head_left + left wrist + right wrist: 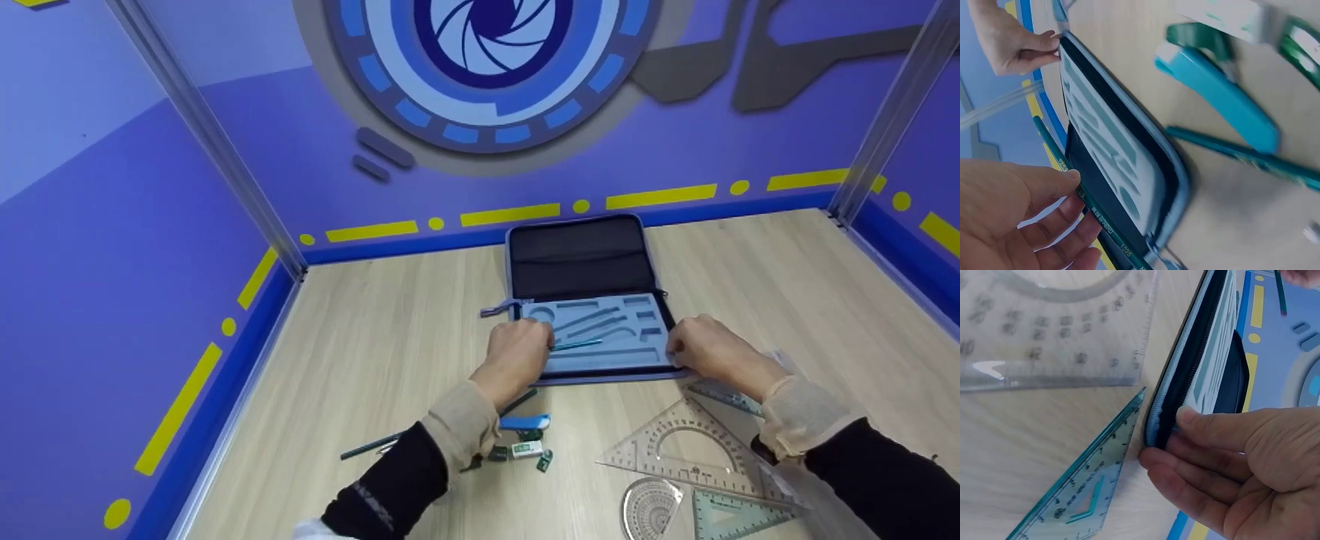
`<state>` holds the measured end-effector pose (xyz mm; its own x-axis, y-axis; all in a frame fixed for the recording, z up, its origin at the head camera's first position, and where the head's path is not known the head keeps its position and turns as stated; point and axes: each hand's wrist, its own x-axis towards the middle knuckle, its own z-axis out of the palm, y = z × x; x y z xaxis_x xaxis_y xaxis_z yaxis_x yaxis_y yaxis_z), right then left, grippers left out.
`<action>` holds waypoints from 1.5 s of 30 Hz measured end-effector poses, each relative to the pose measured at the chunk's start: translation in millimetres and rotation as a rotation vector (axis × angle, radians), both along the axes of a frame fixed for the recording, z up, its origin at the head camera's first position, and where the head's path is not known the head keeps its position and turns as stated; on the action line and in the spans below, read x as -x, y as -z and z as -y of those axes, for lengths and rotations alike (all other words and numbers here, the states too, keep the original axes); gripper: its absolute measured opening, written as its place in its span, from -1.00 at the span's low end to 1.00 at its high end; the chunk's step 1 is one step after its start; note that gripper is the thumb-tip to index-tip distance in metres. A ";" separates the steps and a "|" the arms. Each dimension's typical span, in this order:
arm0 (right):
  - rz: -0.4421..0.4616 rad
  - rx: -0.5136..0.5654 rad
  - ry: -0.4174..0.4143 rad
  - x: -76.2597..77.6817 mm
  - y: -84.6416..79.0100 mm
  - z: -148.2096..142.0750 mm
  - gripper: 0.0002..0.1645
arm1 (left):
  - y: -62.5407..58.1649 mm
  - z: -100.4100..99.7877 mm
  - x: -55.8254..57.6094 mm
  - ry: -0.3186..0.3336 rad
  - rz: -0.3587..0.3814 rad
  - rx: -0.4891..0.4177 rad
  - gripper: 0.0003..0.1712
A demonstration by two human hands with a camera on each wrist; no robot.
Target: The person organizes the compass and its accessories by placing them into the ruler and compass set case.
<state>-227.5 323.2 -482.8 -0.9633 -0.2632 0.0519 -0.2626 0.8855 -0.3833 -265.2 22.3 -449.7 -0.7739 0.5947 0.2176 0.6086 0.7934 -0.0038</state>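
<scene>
An open zippered case [581,259] lies on the table with its dark lid folded back towards the wall. A pale blue insert [600,365] with cut-out slots of several shapes fills its near half. My left hand [517,349] pinches a dark green pencil [1092,205] between thumb and fingers. In the head view the pencil points rightward over the insert. At the case's right side, my right hand [712,349] grips the zippered edge [1171,402], thumb on top and fingers beneath.
Near my left forearm lie a blue flat-bodied tool [525,422], a white eraser [526,448], a small green piece [545,460] and another green pencil [1241,154]. Under my right forearm are a large clear set square [637,450], a protractor [649,510] and a greenish set square [705,510]. Walls [150,300] enclose the table.
</scene>
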 end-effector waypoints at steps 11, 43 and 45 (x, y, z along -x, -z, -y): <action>0.009 -0.013 0.003 0.5 0.0 3.0 -0.69 | 18.7 -40.6 5.2 -0.032 0.063 0.050 -0.77; 0.004 0.003 0.022 -2.5 0.1 1.6 -0.77 | 41.4 -94.9 7.9 -0.037 0.046 0.130 -0.79; 0.003 -0.001 0.026 -3.4 0.3 1.0 -0.77 | 42.6 -95.0 8.0 -0.028 0.037 0.114 -0.77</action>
